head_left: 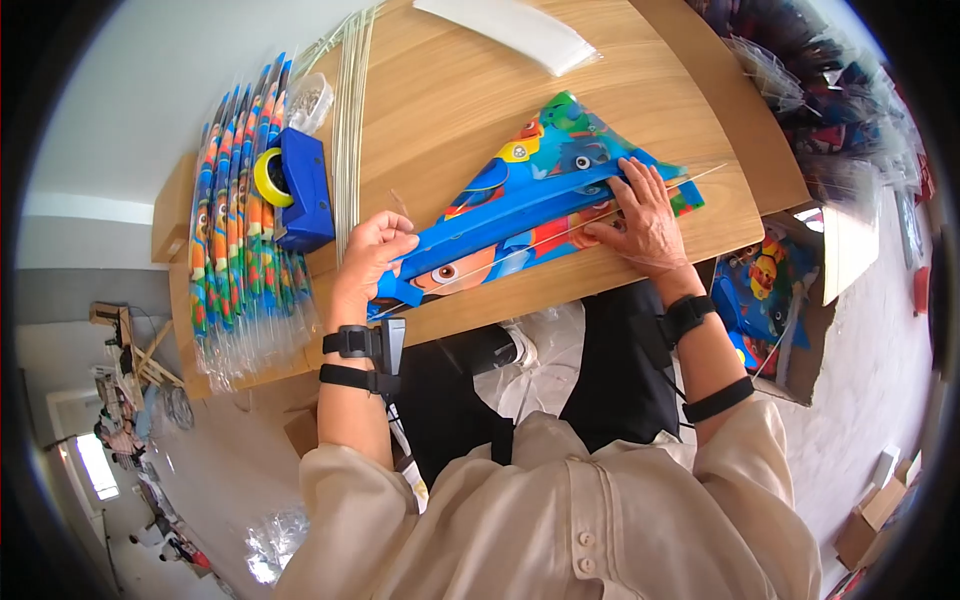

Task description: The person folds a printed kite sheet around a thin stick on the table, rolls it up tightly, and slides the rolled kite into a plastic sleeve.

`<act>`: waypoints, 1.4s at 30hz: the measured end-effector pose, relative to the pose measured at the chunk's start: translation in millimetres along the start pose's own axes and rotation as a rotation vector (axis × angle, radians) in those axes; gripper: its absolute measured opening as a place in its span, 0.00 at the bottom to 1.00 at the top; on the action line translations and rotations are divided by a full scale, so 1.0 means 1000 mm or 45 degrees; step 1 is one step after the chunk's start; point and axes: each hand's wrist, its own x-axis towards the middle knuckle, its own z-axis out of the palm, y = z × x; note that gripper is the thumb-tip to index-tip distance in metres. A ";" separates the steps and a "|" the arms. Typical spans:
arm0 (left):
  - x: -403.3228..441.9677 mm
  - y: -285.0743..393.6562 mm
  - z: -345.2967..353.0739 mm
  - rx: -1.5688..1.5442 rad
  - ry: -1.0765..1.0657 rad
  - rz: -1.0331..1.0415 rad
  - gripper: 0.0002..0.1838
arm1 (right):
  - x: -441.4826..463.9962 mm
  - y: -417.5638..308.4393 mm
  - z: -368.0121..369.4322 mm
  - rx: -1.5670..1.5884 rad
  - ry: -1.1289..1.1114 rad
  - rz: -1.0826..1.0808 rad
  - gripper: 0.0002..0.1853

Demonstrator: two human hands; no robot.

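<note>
A folded kite (540,165) with a bright cartoon print lies on the table in front of me. A plain blue band (510,213) runs along it, and a thin rod (555,236) lies slantwise across it, its tip sticking out past the right end. My left hand (375,250) pinches the kite's left end between thumb and fingers, beside a short blue flap (400,291). Toward the other end, my right hand (645,215) rests flat on the kite with its fingers stretched out, pressing over the band and near the rod.
Several rolled kites in clear sleeves (235,210) lie at the left edge. Next to them are a blue tape dispenser (305,190) with yellow tape and a bundle of thin sticks (350,120). White sheets (510,30) lie at the back. An open carton (805,345) holds printed pieces at right.
</note>
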 end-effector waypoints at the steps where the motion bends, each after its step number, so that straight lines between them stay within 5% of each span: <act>1: 0.004 -0.006 0.002 0.250 0.110 0.034 0.15 | 0.000 0.000 0.000 0.027 -0.023 0.027 0.41; 8: 0.020 -0.030 0.002 0.896 0.311 0.120 0.05 | 0.001 -0.005 -0.001 0.071 -0.038 0.057 0.41; 11: 0.016 -0.024 0.010 1.062 0.360 0.141 0.07 | 0.004 -0.018 0.000 -0.068 -0.021 -0.036 0.38; 14: 0.013 -0.014 0.019 1.150 0.406 0.084 0.08 | 0.010 -0.060 0.013 0.243 -0.079 -0.256 0.36; 20: 0.013 -0.016 0.015 1.088 0.421 0.075 0.08 | 0.014 -0.148 0.057 0.257 -0.293 -0.265 0.38; 24: 0.010 -0.005 0.007 1.289 0.520 0.079 0.10 | 0.010 -0.150 0.059 0.187 -0.228 -0.299 0.38; 27: 0.015 0.005 0.012 1.109 0.275 0.013 0.12 | 0.010 -0.150 0.060 0.216 -0.242 -0.287 0.38; 35: 0.035 0.009 0.061 0.846 0.370 0.098 0.11 | 0.008 -0.148 0.061 0.270 -0.240 -0.281 0.38; 42: 0.051 -0.014 0.055 1.227 0.375 0.200 0.14 | 0.006 -0.134 0.069 0.424 -0.190 -0.331 0.35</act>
